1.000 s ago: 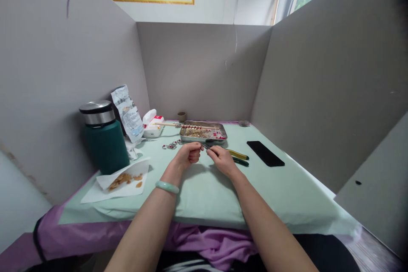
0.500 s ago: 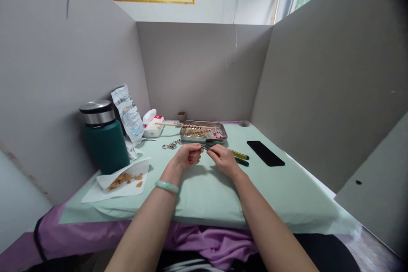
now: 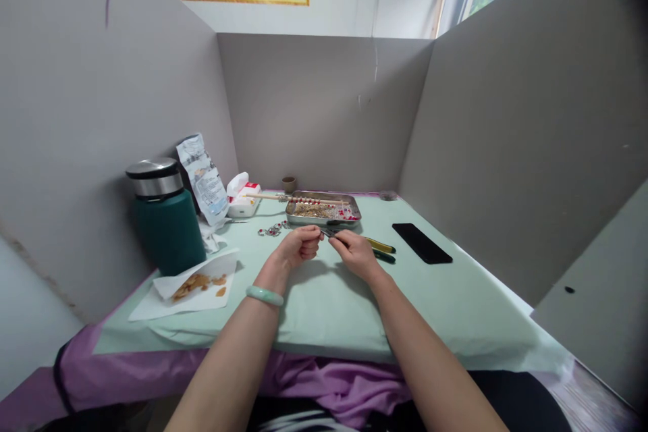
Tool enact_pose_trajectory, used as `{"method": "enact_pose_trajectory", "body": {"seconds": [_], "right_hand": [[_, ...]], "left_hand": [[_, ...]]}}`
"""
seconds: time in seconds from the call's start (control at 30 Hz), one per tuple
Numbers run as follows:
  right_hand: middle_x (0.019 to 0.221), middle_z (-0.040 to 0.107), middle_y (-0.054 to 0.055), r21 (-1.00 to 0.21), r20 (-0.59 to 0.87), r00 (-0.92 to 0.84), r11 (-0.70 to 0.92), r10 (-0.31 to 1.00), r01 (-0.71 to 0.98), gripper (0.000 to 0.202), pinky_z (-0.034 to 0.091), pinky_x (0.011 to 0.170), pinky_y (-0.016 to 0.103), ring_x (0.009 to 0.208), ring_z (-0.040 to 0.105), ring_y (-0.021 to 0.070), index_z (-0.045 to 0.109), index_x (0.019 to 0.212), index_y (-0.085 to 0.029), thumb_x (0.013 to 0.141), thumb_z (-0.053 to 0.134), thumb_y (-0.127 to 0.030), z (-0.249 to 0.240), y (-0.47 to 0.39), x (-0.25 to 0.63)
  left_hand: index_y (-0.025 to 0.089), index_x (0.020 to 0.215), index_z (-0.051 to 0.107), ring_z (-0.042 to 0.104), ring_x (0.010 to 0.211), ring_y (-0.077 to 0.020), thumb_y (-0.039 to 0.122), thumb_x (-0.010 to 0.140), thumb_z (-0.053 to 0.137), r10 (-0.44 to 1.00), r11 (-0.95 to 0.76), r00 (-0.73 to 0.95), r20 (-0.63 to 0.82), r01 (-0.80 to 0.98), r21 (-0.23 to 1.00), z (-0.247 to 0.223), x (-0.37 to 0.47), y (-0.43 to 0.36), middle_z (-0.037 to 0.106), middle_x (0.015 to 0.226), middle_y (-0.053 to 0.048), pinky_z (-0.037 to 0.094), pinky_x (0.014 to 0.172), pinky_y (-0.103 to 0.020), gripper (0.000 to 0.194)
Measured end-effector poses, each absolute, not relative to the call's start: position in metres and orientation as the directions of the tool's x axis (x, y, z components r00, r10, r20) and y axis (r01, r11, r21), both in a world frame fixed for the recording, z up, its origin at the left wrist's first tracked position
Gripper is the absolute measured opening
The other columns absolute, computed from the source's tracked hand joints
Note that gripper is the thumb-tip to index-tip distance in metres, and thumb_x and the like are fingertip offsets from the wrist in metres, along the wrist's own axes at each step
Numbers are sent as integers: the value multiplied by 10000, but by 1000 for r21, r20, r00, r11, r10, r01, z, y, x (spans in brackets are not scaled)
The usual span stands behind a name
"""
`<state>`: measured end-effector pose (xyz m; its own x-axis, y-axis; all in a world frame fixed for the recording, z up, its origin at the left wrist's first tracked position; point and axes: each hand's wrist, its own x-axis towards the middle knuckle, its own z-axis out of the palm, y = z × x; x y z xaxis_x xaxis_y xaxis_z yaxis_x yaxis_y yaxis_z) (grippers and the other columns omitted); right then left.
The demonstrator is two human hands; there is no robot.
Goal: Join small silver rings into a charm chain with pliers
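Observation:
My left hand (image 3: 300, 246) is closed in a pinch near the middle of the table, and what sits between its fingertips is too small to name. Beside it my right hand (image 3: 354, 251) is wrapped round dark pliers (image 3: 329, 232), whose tip meets the left fingertips. Just beyond the hands stands a metal tray (image 3: 324, 221) of gold and red beads, with a beaded wooden stick (image 3: 263, 197) lying across it. A red and silver bead chain (image 3: 272, 229) lies left of the tray. Another tool with yellow-green handles (image 3: 381, 246) rests behind my right hand.
On the left are a green thermos (image 3: 169, 233), a foil pouch (image 3: 203, 179), a tissue pack (image 3: 244, 201) and paper with brown pieces (image 3: 197, 287). A black phone (image 3: 422, 243) lies on the right. A small brown cup (image 3: 289, 184) stands at the back. Grey partitions (image 3: 324, 108) enclose the table.

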<state>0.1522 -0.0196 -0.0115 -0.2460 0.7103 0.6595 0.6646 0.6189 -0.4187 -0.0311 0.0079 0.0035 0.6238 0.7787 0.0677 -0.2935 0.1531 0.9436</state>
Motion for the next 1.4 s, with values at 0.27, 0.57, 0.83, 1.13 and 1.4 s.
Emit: {"method": "enact_pose_trajectory", "body": {"seconds": [0.27, 0.57, 0.83, 1.13, 1.4], "right_hand": [[668, 582, 14, -457, 642, -133, 516, 755, 725, 329, 319, 594, 232, 647, 521, 134, 569, 657, -198, 883, 430, -392, -16, -17, 144], [597, 580, 1, -662, 508, -23, 408, 861, 629, 382, 308, 562, 230, 595, 513, 135, 565, 625, -192, 863, 411, -450, -16, -16, 133], [544, 508, -25, -757, 428, -64, 396, 901, 519, 377, 300, 545, 231, 559, 465, 128, 572, 638, -187, 841, 414, -463, -16, -13, 135], [622, 547, -20, -770, 414, -133, 424, 900, 476, 366, 325, 585, 227, 615, 482, 125, 606, 697, -185, 854, 414, -453, -12, -16, 138], [713, 580, 16, -562, 594, -111, 510, 797, 651, 319, 355, 668, 233, 708, 528, 142, 599, 715, -199, 877, 422, -409, -17, -15, 140]], "left_hand": [[154, 716, 503, 147, 353, -24, 331, 696, 636, 905, -55, 394, 161, -267, 962, 1, -16, 6, 218, 415, 120, 100, 368, -184, 223], [160, 637, 509, 301, 416, -46, 249, 685, 540, 943, -327, 64, 328, -19, 945, -4, -1, 10, 386, 479, 73, 216, 419, -192, 106], [165, 657, 499, 233, 375, -47, 296, 701, 551, 954, -247, 150, 260, -98, 964, -4, -4, 10, 299, 421, 93, 161, 392, -198, 147], [164, 665, 471, 136, 342, -22, 304, 704, 606, 937, -71, 303, 173, -321, 944, 2, -11, 4, 225, 414, 111, 78, 373, -194, 198], [152, 672, 508, 130, 338, -22, 274, 696, 594, 925, -35, 346, 156, -332, 942, 1, -14, 7, 205, 410, 112, 69, 360, -191, 151]]}}
